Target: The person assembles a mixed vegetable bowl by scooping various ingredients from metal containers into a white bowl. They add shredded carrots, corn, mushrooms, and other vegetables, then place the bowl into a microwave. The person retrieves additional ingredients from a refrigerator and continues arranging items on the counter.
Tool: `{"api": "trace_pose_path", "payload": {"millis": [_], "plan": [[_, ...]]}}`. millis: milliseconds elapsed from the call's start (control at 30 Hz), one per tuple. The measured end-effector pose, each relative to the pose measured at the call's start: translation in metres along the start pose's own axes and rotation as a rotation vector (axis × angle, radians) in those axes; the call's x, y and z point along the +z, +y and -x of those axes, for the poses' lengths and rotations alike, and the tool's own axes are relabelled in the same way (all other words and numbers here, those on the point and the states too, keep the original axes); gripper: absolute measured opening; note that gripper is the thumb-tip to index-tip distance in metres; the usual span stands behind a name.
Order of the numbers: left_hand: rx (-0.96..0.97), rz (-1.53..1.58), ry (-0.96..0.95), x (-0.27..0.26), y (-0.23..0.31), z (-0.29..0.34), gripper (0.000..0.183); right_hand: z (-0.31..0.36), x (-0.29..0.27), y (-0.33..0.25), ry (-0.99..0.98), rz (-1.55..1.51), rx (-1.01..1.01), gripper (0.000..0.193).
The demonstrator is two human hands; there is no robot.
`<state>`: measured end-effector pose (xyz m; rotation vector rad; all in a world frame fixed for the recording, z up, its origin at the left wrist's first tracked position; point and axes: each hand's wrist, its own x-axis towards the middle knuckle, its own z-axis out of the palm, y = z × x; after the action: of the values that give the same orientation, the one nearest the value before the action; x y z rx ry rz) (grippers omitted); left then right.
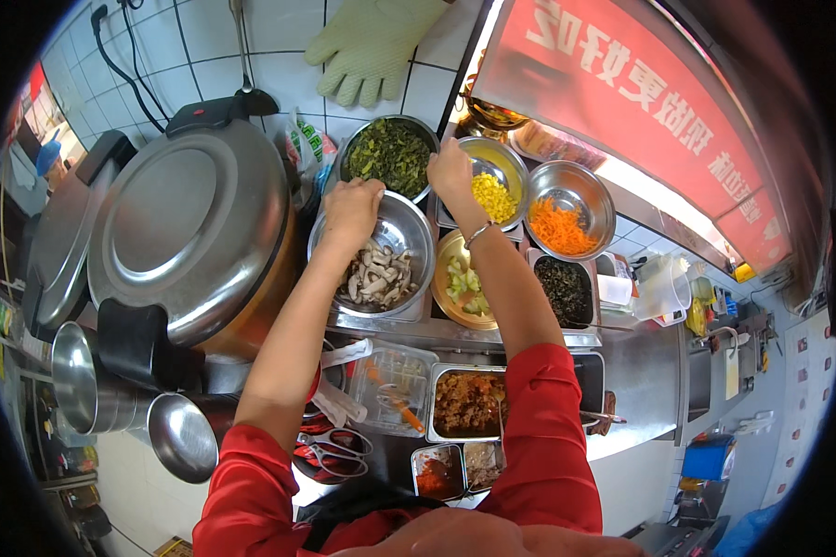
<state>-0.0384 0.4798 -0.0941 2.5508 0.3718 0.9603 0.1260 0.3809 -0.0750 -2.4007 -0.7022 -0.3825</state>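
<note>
A steel bowl (pixel 428 132) of dark chopped greens (pixel 386 154) stands between my two hands at the back of the counter. My left hand (pixel 351 212) is closed at its near left rim, above the edge of a steel bowl (pixel 422 226) of sliced mushrooms (pixel 378 276); its fingertips are partly hidden. At the greens bowl's right rim my right hand (pixel 450 174) is closed, with a bracelet (pixel 477 234) on the wrist. Just beside it sits a steel bowl (pixel 505 160) of yellow corn kernels (pixel 494 198).
Shredded carrot (pixel 559 228) and chopped dark food (pixel 563 291) fill containers to the right. Pale green pieces (pixel 464 286) lie below my right forearm. A large lidded cooker (pixel 190 223) stands left. Scissors (pixel 336 453) and a tray of minced food (pixel 469 405) are nearer me.
</note>
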Motion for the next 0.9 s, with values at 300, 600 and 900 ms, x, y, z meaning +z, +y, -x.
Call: {"api": "trace_pose_path", "payload": {"millis": [300, 600, 900], "plan": [[0.011, 0.024, -0.007, 0.004, 0.0, -0.002, 0.013, -0.005, 0.007, 0.012, -0.005, 0.148, -0.095, 0.021], [0.011, 0.022, -0.033, 0.0, 0.002, -0.002, 0.014, -0.005, -0.002, -0.006, -0.18, 0.519, -0.135, 0.017], [-0.105, -0.09, 0.084, -0.009, -0.001, 0.008, 0.028, 0.063, -0.056, 0.012, -0.197, 0.153, -0.306, 0.022]]}}
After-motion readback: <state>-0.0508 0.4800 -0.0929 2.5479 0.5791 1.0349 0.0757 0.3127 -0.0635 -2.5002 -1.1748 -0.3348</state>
